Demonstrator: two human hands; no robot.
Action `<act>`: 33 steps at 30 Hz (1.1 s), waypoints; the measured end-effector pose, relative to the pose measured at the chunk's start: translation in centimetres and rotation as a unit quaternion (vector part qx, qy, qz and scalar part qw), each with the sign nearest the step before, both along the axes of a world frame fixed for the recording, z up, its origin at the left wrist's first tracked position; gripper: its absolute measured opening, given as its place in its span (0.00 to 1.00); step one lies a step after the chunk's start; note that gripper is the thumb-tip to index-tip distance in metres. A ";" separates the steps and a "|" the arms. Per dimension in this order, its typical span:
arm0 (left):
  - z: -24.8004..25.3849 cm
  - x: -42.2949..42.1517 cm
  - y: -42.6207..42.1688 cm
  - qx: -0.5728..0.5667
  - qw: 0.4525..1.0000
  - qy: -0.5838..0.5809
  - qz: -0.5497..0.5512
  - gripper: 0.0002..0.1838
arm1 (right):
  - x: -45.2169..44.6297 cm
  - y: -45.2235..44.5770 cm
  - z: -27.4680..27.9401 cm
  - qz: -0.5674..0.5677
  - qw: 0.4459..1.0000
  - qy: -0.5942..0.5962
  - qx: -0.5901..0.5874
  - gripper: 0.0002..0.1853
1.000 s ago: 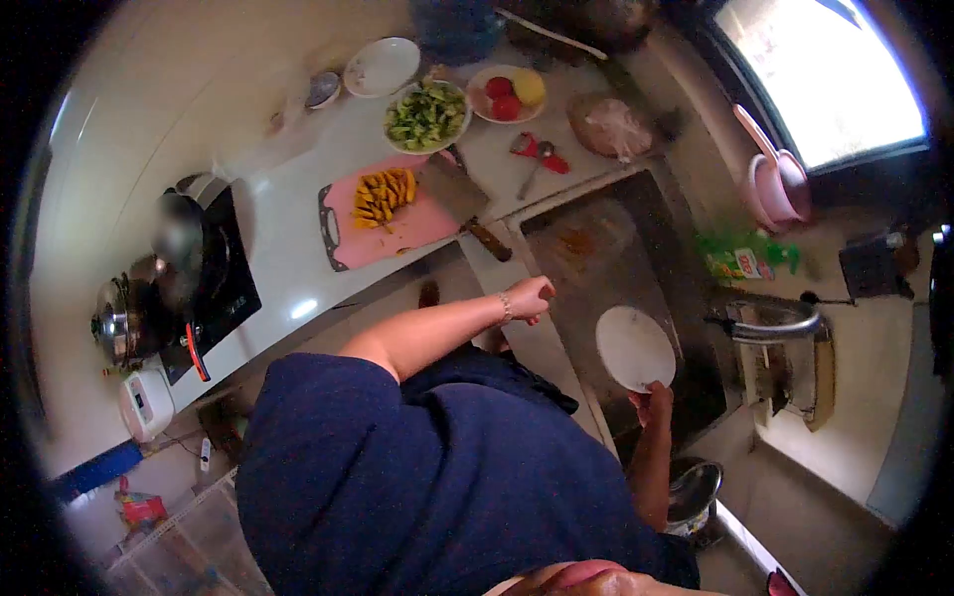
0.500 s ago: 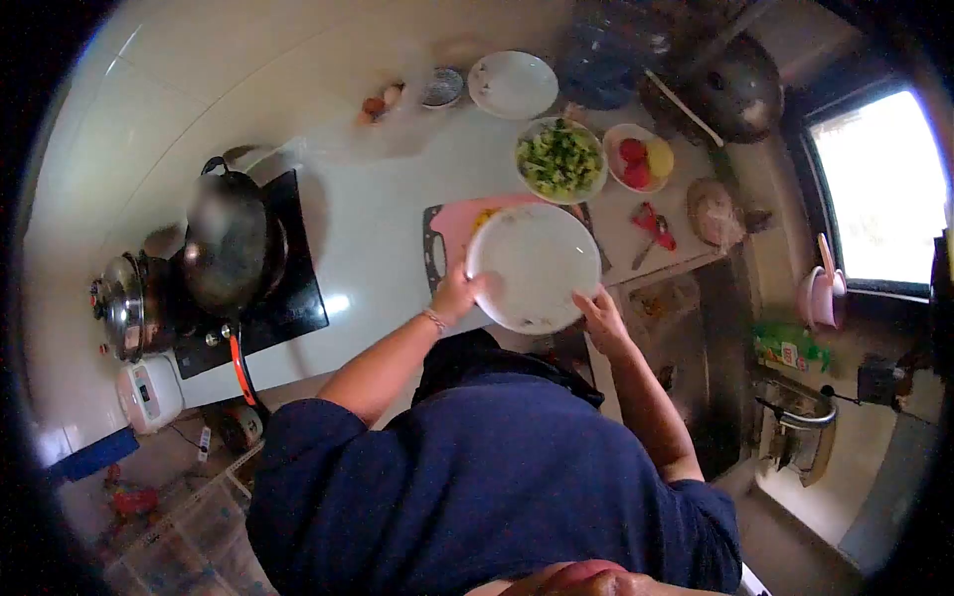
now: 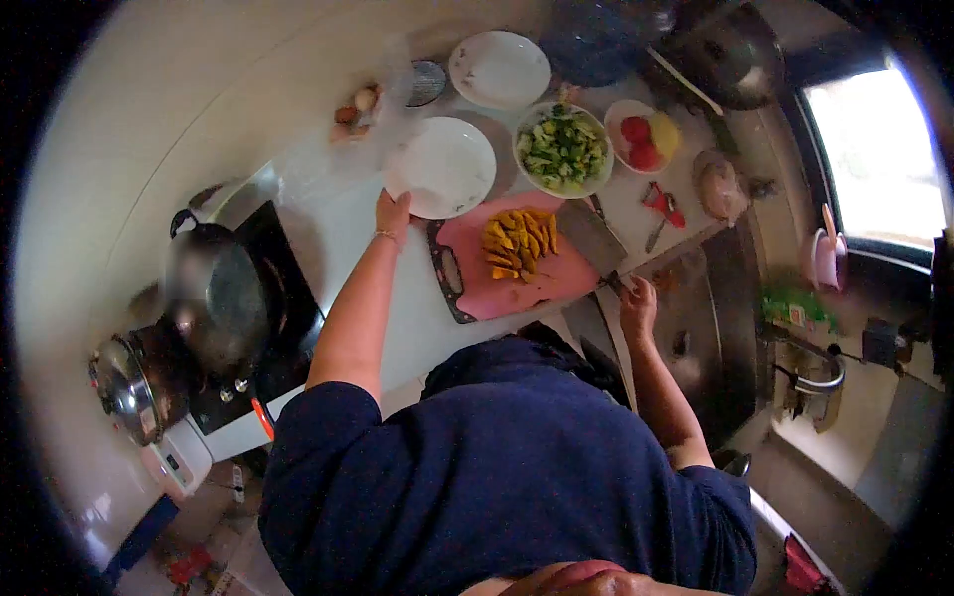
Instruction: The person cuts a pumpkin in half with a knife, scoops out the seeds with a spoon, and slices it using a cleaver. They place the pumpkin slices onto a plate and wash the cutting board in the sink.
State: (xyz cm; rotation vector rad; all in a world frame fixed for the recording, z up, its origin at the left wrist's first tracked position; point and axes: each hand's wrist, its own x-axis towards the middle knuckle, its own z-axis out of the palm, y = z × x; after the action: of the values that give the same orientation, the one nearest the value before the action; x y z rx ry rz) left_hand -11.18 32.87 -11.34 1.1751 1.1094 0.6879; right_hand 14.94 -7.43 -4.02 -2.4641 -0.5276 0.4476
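My left hand (image 3: 394,213) grips the near-left rim of a white plate (image 3: 443,165), at the counter left of the bowl of greens. Close to the sink edge, the curled fingers of my right hand (image 3: 638,306) are at the handle end of a cleaver (image 3: 592,234). Its broad blade lies over the right side of a pink cutting board (image 3: 467,288). Orange-yellow slices with darker edges, which look like pumpkin (image 3: 519,241), are heaped on the board.
Behind the board stand a bowl of chopped greens (image 3: 562,149), another white plate (image 3: 499,70) and a bowl with red and yellow produce (image 3: 641,139). A red peeler (image 3: 664,204) lies at right. Eggs (image 3: 356,107) sit at the back left; a wok (image 3: 234,293) rests on the cooktop.
The plate has moved left and back in my left hand, uncovering the slices and cleaver. My right hand has let go of the plate and moved to the cleaver's handle.
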 end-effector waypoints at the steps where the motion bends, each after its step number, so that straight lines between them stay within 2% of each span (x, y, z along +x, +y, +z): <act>1: -0.8 0.4 0.1 -0.018 1.000 -0.004 0.012 0.17 | 0.1 -0.3 -0.2 0.035 0.998 -0.041 -0.035 0.18; 3: 1.7 1.5 -0.2 -0.052 0.998 -0.008 0.037 0.18 | 0.6 -0.7 -1.2 0.108 0.982 -0.117 -0.103 0.24; 6: -0.9 1.9 0.9 0.000 0.999 -0.043 0.028 0.18 | 1.1 -0.6 -2.3 0.115 0.991 0.025 -0.056 0.29; 7: -1.7 1.9 0.9 -0.037 0.998 -0.030 0.042 0.17 | 1.2 -0.5 -2.4 0.133 0.988 0.011 -0.074 0.29; 9: 1.3 2.7 0.3 -0.108 0.992 -0.004 0.071 0.17 | 0.4 1.3 0.1 0.167 0.980 -0.016 -0.108 0.31; 13: -0.3 3.1 0.3 -0.071 0.991 -0.011 0.114 0.18 | 1.4 0.9 -1.8 0.182 0.976 -0.027 -0.113 0.32; 15: 2.6 3.9 -1.0 -0.097 0.987 -0.027 0.125 0.20 | 0.8 1.3 1.1 0.165 0.980 -0.021 -0.105 0.29; 18: 2.0 3.0 -1.8 0.087 0.968 0.206 0.110 0.25 | 0.0 -2.1 -1.2 0.079 0.993 0.043 0.079 0.23; 20: 2.8 2.7 -4.0 0.186 0.949 0.243 0.079 0.30 | -0.5 -4.1 -3.6 0.027 0.984 0.109 0.136 0.13; 21: 3.5 2.8 -5.6 0.234 0.934 0.261 0.063 0.32 | -0.9 -4.5 -3.5 -0.032 0.961 0.229 0.154 0.13; 22: 4.2 3.4 -7.6 0.336 0.910 0.245 0.000 0.33 | -1.2 -4.7 -3.2 -0.091 0.919 0.345 0.169 0.13; 23: 4.8 4.2 -9.8 0.431 0.871 0.225 -0.064 0.34 | -2.2 -3.8 -1.7 -0.099 0.905 0.366 0.193 0.14; 25: 6.0 6.5 -12.9 0.459 0.830 0.234 -0.214 0.39 | -3.3 -2.8 -1.8 -0.118 0.886 0.409 0.184 0.14; 27: 9.3 9.6 -16.0 0.387 0.800 0.355 -0.291 0.44 | -3.9 -1.6 -3.1 -0.115 0.879 0.430 0.171 0.14; 28: 9.1 10.6 -16.5 0.385 0.785 0.372 -0.312 0.46 | -4.1 -0.7 -3.3 -0.088 0.866 0.457 0.183 0.14; 31: 8.7 13.2 -17.6 0.373 0.737 0.429 -0.365 0.48 | -5.7 2.7 -2.9 -0.044 0.877 0.436 0.195 0.13; 33: 6.0 13.3 -17.9 0.406 0.762 0.390 -0.320 0.45 | -6.0 3.6 -3.8 -0.016 0.887 0.415 0.199 0.12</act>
State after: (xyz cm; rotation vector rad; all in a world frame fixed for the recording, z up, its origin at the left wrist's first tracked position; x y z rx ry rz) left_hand 2.14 14.97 -5.32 2.6082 0.9369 0.0613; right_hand 8.92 -3.87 -7.79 -1.6643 -0.1785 1.1685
